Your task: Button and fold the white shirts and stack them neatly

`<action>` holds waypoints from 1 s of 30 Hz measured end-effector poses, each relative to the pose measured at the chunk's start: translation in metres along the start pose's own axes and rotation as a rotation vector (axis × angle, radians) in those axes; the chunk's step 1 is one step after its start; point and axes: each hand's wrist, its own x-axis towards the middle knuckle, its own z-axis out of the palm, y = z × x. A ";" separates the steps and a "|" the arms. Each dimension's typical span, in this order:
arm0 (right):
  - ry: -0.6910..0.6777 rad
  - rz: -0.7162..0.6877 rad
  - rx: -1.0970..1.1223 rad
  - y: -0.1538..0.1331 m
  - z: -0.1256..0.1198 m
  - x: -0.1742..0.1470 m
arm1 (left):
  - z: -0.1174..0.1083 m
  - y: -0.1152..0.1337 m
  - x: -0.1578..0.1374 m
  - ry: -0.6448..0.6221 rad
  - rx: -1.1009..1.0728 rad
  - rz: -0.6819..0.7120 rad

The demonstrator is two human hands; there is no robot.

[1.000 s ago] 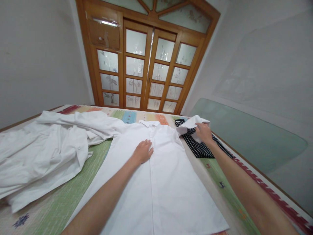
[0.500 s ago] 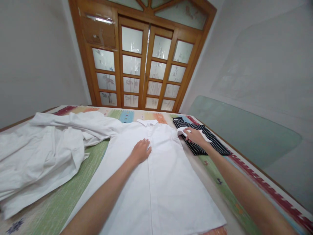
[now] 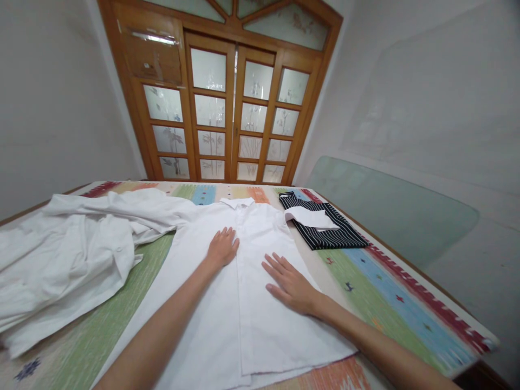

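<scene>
A white collared shirt (image 3: 211, 325) lies spread front side up, with its collar at the far end. On its upper front, left of the button strip, my left hand (image 3: 223, 246) rests flat with fingers extended. My right hand (image 3: 290, 284) is palm down over the right half of the shirt, fingers spread and holding nothing. Beyond it, the shirt's white sleeve (image 3: 311, 218) lies across a folded black garment with white stripes (image 3: 345, 235).
Another rumpled white garment (image 3: 81, 260) lies at the left, meeting the shirt's shoulder area. Everything is on a table with a colourful patterned cloth (image 3: 377, 292). A greenish glass panel (image 3: 398, 206) is at the right wall, and wooden glazed doors (image 3: 231, 108) stand behind.
My right hand has let go of the white sleeve and come back towards me onto the shirt front. The sleeve now lies over the striped garment. My left hand stays on the shirt.
</scene>
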 end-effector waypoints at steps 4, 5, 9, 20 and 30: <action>-0.086 -0.032 0.000 -0.015 -0.008 -0.024 | -0.006 -0.024 -0.003 -0.094 0.008 -0.081; -0.094 -0.033 0.004 -0.016 -0.010 -0.030 | -0.008 -0.034 -0.004 -0.110 0.015 -0.118; -0.109 -0.019 0.017 -0.017 -0.016 -0.050 | -0.017 -0.086 -0.012 -0.150 0.067 -0.247; -0.135 0.016 0.021 -0.019 -0.019 -0.088 | -0.040 -0.138 -0.036 -0.160 0.103 -0.152; -0.168 -0.023 0.115 -0.046 -0.020 -0.068 | -0.045 -0.052 -0.158 -0.108 0.013 0.191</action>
